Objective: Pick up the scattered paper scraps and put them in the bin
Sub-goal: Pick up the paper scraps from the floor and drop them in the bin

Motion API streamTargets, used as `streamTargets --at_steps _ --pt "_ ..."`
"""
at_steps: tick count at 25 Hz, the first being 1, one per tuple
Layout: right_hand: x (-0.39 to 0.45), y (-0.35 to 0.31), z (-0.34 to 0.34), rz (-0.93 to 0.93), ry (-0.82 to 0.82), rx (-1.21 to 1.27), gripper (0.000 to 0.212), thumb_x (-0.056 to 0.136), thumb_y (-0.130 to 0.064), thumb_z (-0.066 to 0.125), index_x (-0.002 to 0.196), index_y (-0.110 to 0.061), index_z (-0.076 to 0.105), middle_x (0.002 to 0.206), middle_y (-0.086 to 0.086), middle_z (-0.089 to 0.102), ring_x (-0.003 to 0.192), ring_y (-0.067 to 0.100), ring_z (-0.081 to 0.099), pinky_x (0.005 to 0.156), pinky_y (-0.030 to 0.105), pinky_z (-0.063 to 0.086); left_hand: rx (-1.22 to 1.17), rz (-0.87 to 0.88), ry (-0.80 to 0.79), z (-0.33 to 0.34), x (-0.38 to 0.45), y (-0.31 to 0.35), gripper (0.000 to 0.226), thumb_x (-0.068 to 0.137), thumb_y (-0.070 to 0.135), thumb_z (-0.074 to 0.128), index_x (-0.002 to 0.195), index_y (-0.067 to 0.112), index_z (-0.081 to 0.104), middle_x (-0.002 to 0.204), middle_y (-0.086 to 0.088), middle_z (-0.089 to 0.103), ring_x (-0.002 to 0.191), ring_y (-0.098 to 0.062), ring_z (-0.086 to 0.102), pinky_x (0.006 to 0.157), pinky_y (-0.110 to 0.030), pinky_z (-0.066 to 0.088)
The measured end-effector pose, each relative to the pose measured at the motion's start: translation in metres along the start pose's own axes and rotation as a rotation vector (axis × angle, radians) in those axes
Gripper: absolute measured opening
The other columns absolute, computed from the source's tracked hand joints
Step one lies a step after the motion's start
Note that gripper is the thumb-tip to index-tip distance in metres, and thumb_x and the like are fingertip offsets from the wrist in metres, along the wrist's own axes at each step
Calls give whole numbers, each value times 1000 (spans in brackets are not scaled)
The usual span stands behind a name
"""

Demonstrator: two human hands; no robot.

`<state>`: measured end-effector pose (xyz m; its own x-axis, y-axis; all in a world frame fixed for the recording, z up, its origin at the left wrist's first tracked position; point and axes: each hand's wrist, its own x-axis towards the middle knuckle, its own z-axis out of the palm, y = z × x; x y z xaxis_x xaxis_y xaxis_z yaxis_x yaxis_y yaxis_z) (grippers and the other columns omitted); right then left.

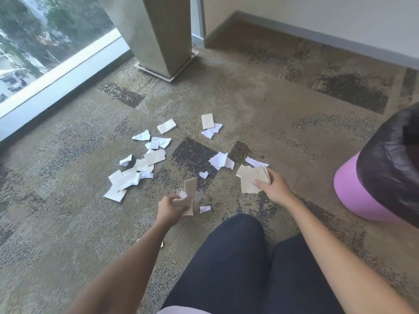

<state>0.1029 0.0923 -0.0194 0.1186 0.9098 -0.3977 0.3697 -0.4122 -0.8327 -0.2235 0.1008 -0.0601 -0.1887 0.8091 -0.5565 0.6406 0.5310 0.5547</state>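
White and beige paper scraps [145, 162] lie scattered on the patterned carpet in front of me. My left hand [171, 208] grips a few scraps, one beige piece [191, 186] sticking up from it. My right hand [273, 186] holds a bunch of beige scraps [250, 179] just above the floor. A pink bin [353, 198] lined with a black bag [390, 168] stands at the right edge, about an arm's length from my right hand. A small white scrap [205, 209] lies beside my left hand.
A concrete pillar [158, 35] on a base plate rises at the back. A floor-level window [29, 44] with a white frame runs along the left. A wall with grey skirting [317, 35] closes the back right. My knees in dark trousers [238, 268] fill the bottom centre.
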Motion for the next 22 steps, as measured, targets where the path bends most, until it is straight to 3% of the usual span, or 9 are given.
streamTargets --at_steps 3,7,10,12,15,19,22 --pt "-12 5 -14 23 57 55 24 91 -17 69 114 -22 64 103 -4 68 96 15 63 68 15 44 -217 -65 -46 2 -8 8 53 66 22 89 112 10 66 96 -6 72 85 -20 70 72 -32 59" --pt "-32 10 -32 46 126 121 19 92 -19 68 109 -24 63 98 -7 67 86 5 63 61 7 42 -446 -7 -112 7 -26 51 57 62 20 91 111 7 66 92 -11 76 89 -31 72 88 -48 57" --pt "-50 3 -52 2 212 165 22 92 -23 68 114 -21 65 103 -7 69 91 7 65 67 13 45 -533 89 -186 21 -46 103 62 54 30 94 108 15 66 95 -12 76 92 -32 71 93 -54 53" --pt "-60 -5 -73 -45 289 215 27 92 -27 68 117 -21 65 107 -8 71 96 7 66 69 18 46 -559 172 -234 35 -65 146 59 55 31 94 106 17 68 97 -13 75 92 -32 71 91 -55 53" --pt "-79 -21 -120 -145 438 289 25 90 -33 70 114 -30 64 109 -12 71 99 4 66 78 27 49 -521 352 -274 59 -102 217 25 69 20 87 85 22 68 91 -7 74 85 -27 69 81 -42 55" --pt "-112 -36 -188 -273 724 317 20 91 -28 69 109 -34 62 110 -15 69 105 1 65 91 28 51 -502 621 -328 102 -147 304 23 69 19 86 76 8 67 73 -3 64 63 -17 52 58 -30 41" --pt "-130 -26 -233 -249 990 293 28 91 -29 68 119 -33 60 114 -10 68 108 9 65 94 36 52 -395 804 -345 141 -181 360 20 70 17 84 67 22 65 68 4 63 59 -8 53 55 -24 43"
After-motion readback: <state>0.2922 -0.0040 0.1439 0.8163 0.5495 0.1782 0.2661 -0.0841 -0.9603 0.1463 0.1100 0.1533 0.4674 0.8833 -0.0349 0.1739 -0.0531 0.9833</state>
